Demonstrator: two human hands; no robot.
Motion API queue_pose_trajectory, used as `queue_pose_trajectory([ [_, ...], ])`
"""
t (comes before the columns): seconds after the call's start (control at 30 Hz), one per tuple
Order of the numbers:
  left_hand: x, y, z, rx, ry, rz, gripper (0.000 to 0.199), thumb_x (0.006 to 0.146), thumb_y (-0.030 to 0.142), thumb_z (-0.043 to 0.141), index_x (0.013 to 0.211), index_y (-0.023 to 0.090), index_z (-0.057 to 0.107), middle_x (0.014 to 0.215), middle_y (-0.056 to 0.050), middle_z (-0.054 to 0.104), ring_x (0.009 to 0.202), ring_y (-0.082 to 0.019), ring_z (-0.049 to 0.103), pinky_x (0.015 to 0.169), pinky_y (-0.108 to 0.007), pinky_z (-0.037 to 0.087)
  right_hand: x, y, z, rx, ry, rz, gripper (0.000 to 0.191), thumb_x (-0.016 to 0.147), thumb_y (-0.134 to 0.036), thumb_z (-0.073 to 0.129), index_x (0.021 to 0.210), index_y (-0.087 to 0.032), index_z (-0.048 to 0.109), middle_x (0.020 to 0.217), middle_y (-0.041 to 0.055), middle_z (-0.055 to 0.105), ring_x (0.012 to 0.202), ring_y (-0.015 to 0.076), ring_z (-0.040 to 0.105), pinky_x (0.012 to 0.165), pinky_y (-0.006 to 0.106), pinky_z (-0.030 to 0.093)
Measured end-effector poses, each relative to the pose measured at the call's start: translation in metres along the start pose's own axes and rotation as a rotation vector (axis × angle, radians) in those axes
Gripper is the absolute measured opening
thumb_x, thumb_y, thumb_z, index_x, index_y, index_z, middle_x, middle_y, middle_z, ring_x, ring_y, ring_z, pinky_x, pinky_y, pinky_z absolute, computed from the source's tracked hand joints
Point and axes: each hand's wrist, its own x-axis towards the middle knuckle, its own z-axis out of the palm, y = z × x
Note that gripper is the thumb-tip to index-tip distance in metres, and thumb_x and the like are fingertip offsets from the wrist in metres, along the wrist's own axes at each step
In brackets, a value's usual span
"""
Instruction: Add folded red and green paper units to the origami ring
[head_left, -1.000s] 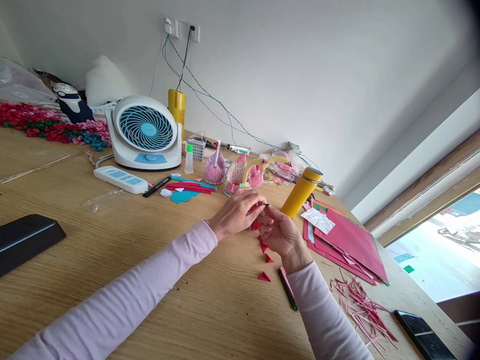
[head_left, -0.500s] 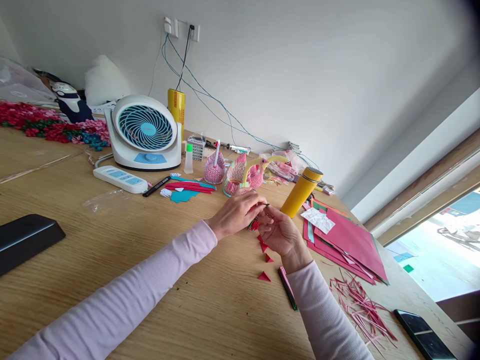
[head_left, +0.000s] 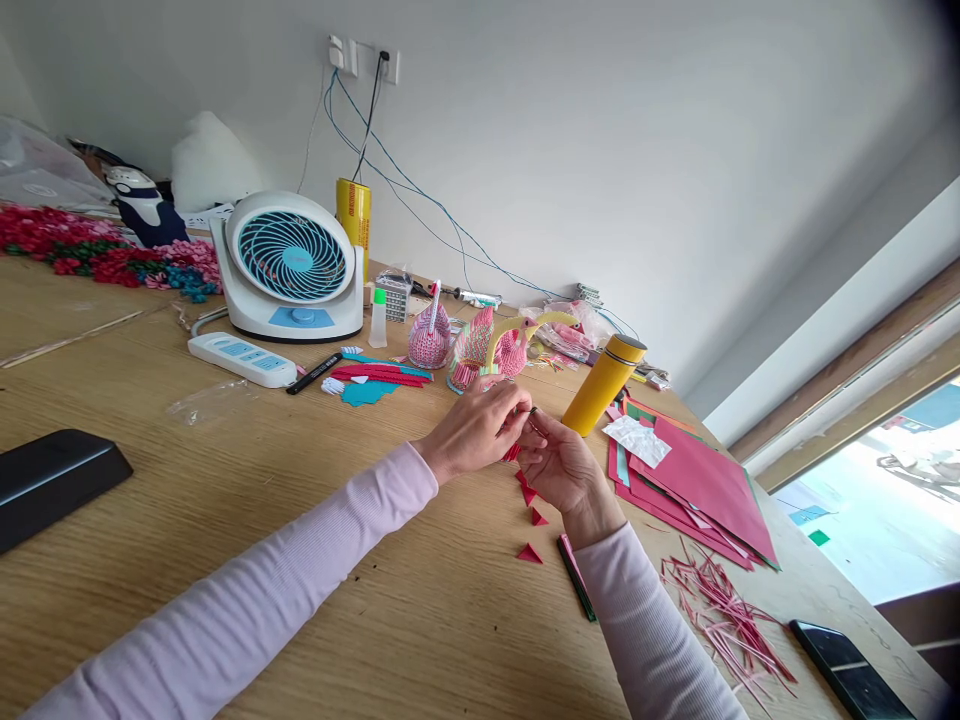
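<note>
My left hand and my right hand meet over the middle of the table, fingertips close together. Between them shows a small dark green piece, perhaps folded paper, pinched in my right fingertips. The fingers of my left hand are curled closed beside it; what they grip is hidden. Partly covered by the hands is a red folded-paper piece. Small red paper triangles lie just below my right hand, and a green and pink strip stack rests by my right forearm.
Folded-paper swans stand behind my hands, with a yellow flask to their right. Red paper sheets, shredded pink strips and a phone lie at right. A fan and power strip sit at left.
The fingers of my left hand have curled in slightly at the dark green piece. My right hand has barely moved, and the things on the table stay put.
</note>
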Motion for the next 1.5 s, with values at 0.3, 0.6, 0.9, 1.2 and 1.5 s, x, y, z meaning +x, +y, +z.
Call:
queue_pose_trajectory([
  [0.3,0.0,-0.001,0.003,0.021,0.016,0.011,0.008,0.093,0.015,0.048,0.088,0.019,0.053,0.085,-0.004,0.063,0.087,-0.019,0.06,0.089,-0.034,0.049,0.0,0.002,0.002,0.023,-0.046,-0.023,0.008,0.09,-0.01,0.053,0.086,-0.015,0.057,0.06,-0.0055,0.058,0.038,0.0029,0.045,0.034,0.011,0.037],
  [0.6,0.0,-0.002,0.001,0.015,0.038,0.001,0.01,0.094,0.019,0.051,0.089,0.017,0.059,0.087,-0.005,0.066,0.088,-0.019,0.061,0.09,-0.036,0.049,-0.001,0.002,0.002,0.029,-0.043,-0.03,0.008,0.09,-0.011,0.054,0.086,-0.016,0.056,0.059,-0.0061,0.057,0.038,0.0031,0.046,0.034,0.011,0.036],
  [0.9,-0.002,0.001,0.006,-0.054,0.069,-0.12,0.013,0.095,0.02,0.05,0.086,0.017,0.059,0.083,-0.004,0.064,0.076,-0.016,0.06,0.074,-0.029,0.05,-0.001,0.004,0.004,-0.014,-0.035,-0.106,0.008,0.085,-0.012,0.062,0.092,-0.017,0.061,0.066,-0.0066,0.061,0.038,0.0018,0.044,0.033,0.011,0.036],
  [1.2,-0.005,0.0,0.011,-0.13,0.093,-0.206,0.011,0.094,0.019,0.052,0.086,0.017,0.059,0.083,-0.004,0.064,0.077,-0.016,0.06,0.071,-0.028,0.05,-0.003,0.007,0.009,-0.056,0.034,-0.163,0.004,0.085,-0.015,0.064,0.089,-0.017,0.062,0.065,-0.0059,0.063,0.037,0.0016,0.042,0.032,0.011,0.035],
  [1.5,-0.004,0.0,0.012,-0.114,0.097,-0.223,0.008,0.09,0.013,0.055,0.084,0.017,0.057,0.081,-0.003,0.063,0.073,-0.015,0.059,0.068,-0.027,0.049,-0.004,0.009,0.013,-0.061,0.095,-0.159,0.003,0.089,-0.015,0.061,0.085,-0.015,0.062,0.061,-0.0052,0.063,0.035,0.0019,0.042,0.03,0.012,0.035],
])
